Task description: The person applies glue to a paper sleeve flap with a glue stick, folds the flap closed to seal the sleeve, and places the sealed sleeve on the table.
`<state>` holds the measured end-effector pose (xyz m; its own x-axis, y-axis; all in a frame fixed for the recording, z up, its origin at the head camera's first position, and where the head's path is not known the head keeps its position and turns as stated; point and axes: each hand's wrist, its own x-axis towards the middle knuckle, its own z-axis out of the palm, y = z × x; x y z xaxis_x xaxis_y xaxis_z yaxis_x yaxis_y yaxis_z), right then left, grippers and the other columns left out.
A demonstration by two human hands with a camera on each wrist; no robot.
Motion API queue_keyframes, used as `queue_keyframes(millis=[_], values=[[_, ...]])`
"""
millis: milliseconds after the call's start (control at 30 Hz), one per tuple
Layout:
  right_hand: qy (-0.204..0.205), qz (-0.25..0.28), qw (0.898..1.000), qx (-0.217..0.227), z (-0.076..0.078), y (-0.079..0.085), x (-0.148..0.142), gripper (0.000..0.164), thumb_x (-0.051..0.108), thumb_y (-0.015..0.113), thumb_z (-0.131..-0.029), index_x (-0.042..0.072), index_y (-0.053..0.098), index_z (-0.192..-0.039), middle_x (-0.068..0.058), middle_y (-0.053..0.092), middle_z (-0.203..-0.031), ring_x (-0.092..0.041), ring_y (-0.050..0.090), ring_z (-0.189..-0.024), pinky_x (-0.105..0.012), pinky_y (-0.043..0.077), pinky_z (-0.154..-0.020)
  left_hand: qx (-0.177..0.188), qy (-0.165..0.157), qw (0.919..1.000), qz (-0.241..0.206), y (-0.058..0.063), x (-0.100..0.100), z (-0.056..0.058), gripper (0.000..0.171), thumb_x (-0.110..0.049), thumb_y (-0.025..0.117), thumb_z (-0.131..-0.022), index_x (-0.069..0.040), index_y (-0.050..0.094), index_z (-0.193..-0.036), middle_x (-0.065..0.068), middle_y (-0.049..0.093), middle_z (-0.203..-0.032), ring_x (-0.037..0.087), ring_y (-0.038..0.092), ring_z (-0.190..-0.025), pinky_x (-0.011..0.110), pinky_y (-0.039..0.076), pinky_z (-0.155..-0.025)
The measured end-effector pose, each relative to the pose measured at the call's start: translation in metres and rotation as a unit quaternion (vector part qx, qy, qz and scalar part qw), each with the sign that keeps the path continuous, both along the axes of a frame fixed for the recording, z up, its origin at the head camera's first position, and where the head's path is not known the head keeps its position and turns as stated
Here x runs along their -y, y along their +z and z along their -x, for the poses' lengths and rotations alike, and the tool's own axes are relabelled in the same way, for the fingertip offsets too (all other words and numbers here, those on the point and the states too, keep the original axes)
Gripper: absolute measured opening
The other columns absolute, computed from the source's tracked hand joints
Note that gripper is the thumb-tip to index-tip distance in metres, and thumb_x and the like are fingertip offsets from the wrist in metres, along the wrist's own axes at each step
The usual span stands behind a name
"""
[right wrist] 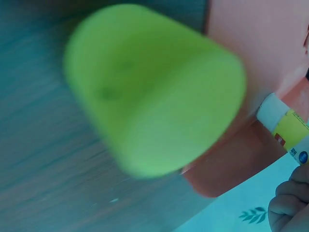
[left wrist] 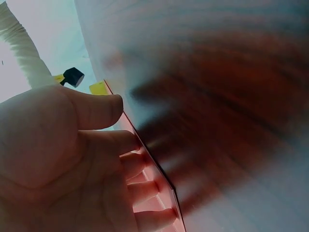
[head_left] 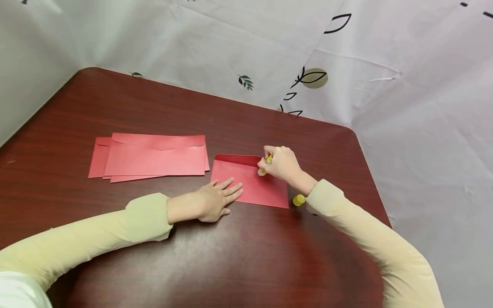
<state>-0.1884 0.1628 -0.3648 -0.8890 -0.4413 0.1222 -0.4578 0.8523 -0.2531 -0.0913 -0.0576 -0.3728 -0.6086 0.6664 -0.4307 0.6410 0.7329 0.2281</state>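
Observation:
A red envelope (head_left: 263,191) lies on the table with its flap (head_left: 236,159) folded open toward the far side. My left hand (head_left: 212,203) lies flat, fingers spread, its fingertips on the envelope's near left part. Above the right part of the envelope, my right hand (head_left: 283,164) grips a yellow and white glue stick (right wrist: 289,130). The stick's white end points down, close by the flap's fold. A yellow cap (head_left: 298,200) stands on the table just off the envelope's near right corner, beside the right sleeve, and looms large in the right wrist view.
Several more red envelopes (head_left: 154,158) lie overlapping in a pile left of the one under my hands. The dark wooden table (head_left: 215,265) has rounded far corners. A pale patterned curtain (head_left: 215,51) hangs right behind its far and right edges.

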Motion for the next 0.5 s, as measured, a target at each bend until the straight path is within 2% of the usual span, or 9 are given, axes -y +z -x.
queue_keyframes(millis=[500], values=[[-0.045,0.004,0.999,-0.012,-0.006,-0.001,-0.04,0.022,0.018,0.062,-0.079,0.013,0.048,-0.062,0.0,0.046,-0.048,-0.015,0.041,-0.046,-0.026,0.032,-0.045,-0.01,-0.006,0.9999,-0.004,0.001,0.002,-0.001,0.061,-0.031,0.046,-0.1,-0.014,0.022,-0.154,0.002,0.014,-0.163,0.027,0.007,-0.151,0.054,0.021,-0.117]])
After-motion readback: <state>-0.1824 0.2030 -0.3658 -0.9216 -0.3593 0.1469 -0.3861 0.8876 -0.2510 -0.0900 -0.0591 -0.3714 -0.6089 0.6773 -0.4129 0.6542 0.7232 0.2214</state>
